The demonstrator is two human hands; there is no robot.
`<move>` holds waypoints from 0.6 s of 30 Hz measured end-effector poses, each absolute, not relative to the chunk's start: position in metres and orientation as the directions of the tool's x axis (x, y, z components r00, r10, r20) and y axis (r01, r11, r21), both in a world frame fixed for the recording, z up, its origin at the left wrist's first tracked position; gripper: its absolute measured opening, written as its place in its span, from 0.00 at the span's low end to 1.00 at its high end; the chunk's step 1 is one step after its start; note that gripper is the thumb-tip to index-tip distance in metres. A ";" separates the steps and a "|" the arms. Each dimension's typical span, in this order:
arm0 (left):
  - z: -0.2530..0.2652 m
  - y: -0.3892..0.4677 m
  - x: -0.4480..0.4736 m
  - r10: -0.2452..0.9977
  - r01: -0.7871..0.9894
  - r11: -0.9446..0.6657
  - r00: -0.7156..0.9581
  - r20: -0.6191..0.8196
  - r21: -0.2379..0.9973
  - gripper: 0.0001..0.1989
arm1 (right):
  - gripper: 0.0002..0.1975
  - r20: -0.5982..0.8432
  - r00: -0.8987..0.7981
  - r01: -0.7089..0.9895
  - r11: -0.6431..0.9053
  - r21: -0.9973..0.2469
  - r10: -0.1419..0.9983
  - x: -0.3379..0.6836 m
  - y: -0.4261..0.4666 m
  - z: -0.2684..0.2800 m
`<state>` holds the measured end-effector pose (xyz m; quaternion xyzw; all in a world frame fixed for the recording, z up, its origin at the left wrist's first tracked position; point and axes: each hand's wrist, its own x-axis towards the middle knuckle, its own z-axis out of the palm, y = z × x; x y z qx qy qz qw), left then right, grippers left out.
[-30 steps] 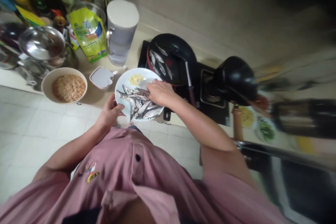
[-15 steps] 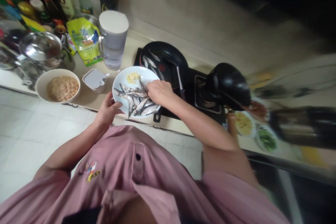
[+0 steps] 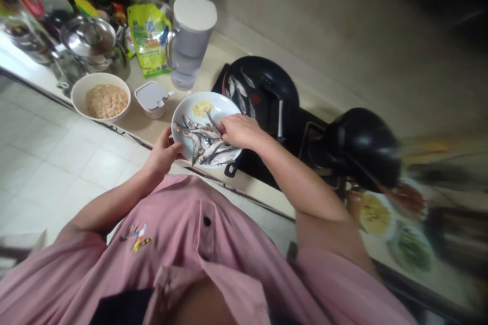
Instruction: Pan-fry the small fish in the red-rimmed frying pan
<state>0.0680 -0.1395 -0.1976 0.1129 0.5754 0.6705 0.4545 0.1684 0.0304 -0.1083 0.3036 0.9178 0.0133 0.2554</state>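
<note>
My left hand (image 3: 164,151) grips the near-left rim of a white plate (image 3: 226,103), thumb on top and fingers beneath. On the plate lie a heap of small silvery fish (image 3: 209,146) and a little mound of chopped pale yellow seasoning (image 3: 202,107), perhaps garlic or ginger. My right hand (image 3: 242,129) reaches over the plate's right side, its fingers closed on a small fish at the edge of the heap; the fingertips are partly hidden. Just behind the plate, a black frying pan (image 3: 284,81) on the stove has several of the same fish at its left side.
A black wok (image 3: 366,147) sits on the right burner, with plates of chopped food (image 3: 375,216) beyond it. To the left stand a lidded water pitcher (image 3: 192,35), a yellow-green pouch (image 3: 149,40), a white tub (image 3: 151,97), a bowl of tan food (image 3: 78,91) and a steel pot (image 3: 89,40).
My head view has turned, so the counter and stove appear tilted and shifted to the right. Both hands keep their places at the plate, and the right fingers stay on the fish.
</note>
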 end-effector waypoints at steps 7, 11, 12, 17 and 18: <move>-0.202 -0.136 0.074 0.722 -0.483 0.044 -0.590 -0.362 0.874 0.30 | 0.16 -0.350 -0.727 0.561 0.805 0.195 0.591 0.173 0.025 -0.114; -0.207 -0.135 0.071 0.704 -0.493 0.019 -0.612 -0.362 0.870 0.30 | 0.15 -0.201 -0.739 0.648 0.760 0.046 0.643 0.182 0.058 -0.105; -0.207 -0.136 0.070 0.700 -0.489 0.015 -0.617 -0.358 0.872 0.30 | 0.15 -0.136 -0.724 0.683 0.730 -0.003 0.676 0.186 0.073 -0.101; -0.204 -0.145 0.071 0.667 -0.485 0.010 -0.648 -0.367 0.875 0.30 | 0.17 -0.016 -0.475 0.877 0.472 -0.084 0.880 0.197 0.157 -0.103; -0.203 -0.147 0.072 0.658 -0.485 0.012 -0.654 -0.372 0.874 0.30 | 0.17 -0.043 -0.432 0.901 0.428 -0.076 0.901 0.196 0.170 -0.110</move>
